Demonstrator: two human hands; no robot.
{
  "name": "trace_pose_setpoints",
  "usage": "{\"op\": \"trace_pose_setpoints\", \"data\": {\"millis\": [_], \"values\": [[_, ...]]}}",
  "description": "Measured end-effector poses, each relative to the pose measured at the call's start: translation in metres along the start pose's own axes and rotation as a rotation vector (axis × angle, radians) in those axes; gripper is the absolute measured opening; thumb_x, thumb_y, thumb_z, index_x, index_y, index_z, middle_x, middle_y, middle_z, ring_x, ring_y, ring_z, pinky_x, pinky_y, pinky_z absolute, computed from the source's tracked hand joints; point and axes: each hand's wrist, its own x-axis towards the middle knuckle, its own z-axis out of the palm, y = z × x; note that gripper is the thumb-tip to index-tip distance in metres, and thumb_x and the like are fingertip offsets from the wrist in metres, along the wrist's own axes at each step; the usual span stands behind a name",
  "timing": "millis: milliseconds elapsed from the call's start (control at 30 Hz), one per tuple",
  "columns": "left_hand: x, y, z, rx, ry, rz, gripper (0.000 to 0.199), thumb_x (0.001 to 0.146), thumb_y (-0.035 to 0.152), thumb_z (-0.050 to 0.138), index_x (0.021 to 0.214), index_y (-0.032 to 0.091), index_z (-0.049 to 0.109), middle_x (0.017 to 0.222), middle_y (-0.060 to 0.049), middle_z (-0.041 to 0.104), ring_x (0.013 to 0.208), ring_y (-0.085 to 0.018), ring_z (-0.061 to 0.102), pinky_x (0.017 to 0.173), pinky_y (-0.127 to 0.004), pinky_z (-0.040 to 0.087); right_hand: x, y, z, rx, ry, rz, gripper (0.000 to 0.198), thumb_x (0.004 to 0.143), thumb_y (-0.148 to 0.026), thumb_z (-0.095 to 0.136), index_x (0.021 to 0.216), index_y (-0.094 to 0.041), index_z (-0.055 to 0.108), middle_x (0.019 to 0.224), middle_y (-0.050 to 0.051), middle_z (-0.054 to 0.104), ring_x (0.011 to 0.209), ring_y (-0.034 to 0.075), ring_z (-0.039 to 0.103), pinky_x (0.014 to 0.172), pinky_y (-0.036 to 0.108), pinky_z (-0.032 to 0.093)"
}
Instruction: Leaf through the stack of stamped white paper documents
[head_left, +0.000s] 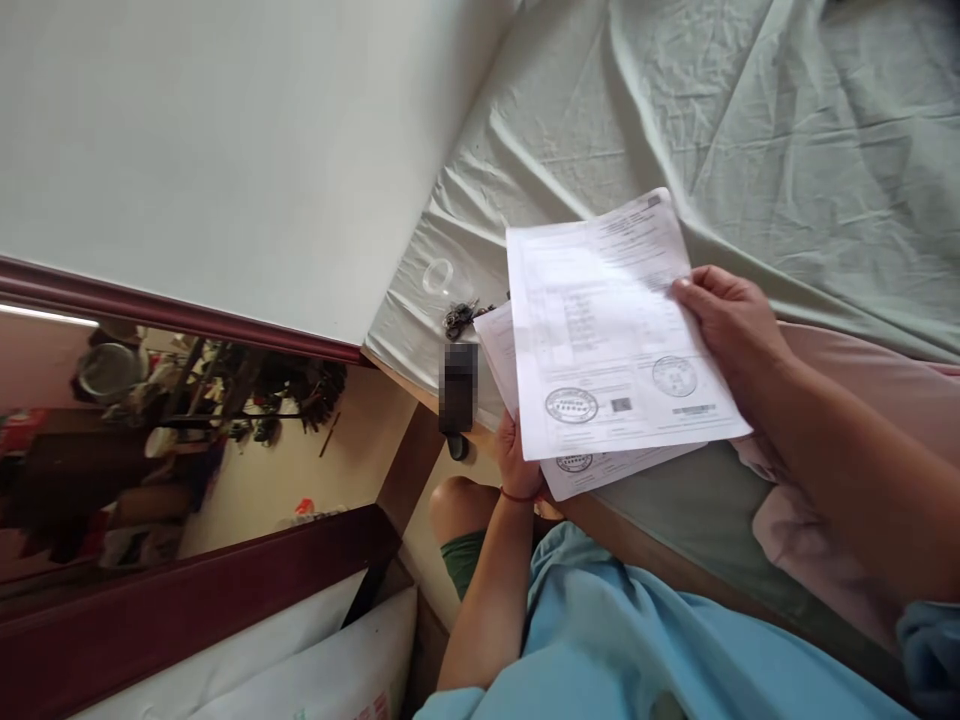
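Observation:
A printed paper sheet with round and oval stamps, a small square code and a barcode faces me above the bed. My right hand pinches its right edge between thumb and fingers. Beneath it lies a second stamped paper, mostly covered, showing at the left and along the bottom. My left hand is closed at the lower left of the papers, gripping the under one; part of its fingers is hidden behind the sheets. A red string circles the left wrist.
On the bed's green-grey sheet lie a clear plastic bowl-like thing, keys and a blurred-out dark object. Pink cloth is at the right. A dark red-framed mirror leans at the left, near white sacks.

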Motion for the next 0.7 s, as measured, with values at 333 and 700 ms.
{"op": "trace_pose_setpoints", "data": {"millis": [333, 700], "values": [[0.007, -0.012, -0.006, 0.103, 0.063, 0.086, 0.056, 0.088, 0.072, 0.078, 0.115, 0.023, 0.082, 0.117, -0.008, 0.084, 0.12, -0.027, 0.075, 0.109, -0.038, 0.059, 0.011, 0.018, -0.006, -0.857, -0.095, -0.276, 0.013, 0.082, -0.026, 0.077, 0.077, -0.026, 0.065, 0.085, 0.005, 0.066, 0.071, 0.02, 0.057, 0.074, 0.04, 0.051], [0.008, -0.019, -0.012, 0.132, 0.023, 0.131, 0.048, 0.089, 0.068, 0.078, 0.111, 0.025, 0.081, 0.108, -0.006, 0.083, 0.107, -0.027, 0.076, 0.102, -0.038, 0.06, 0.011, 0.026, -0.009, -0.374, -0.215, -0.063, 0.033, 0.072, -0.03, 0.092, 0.1, -0.028, 0.075, 0.072, -0.002, 0.074, 0.064, 0.018, 0.064, 0.056, 0.032, 0.052]]}}
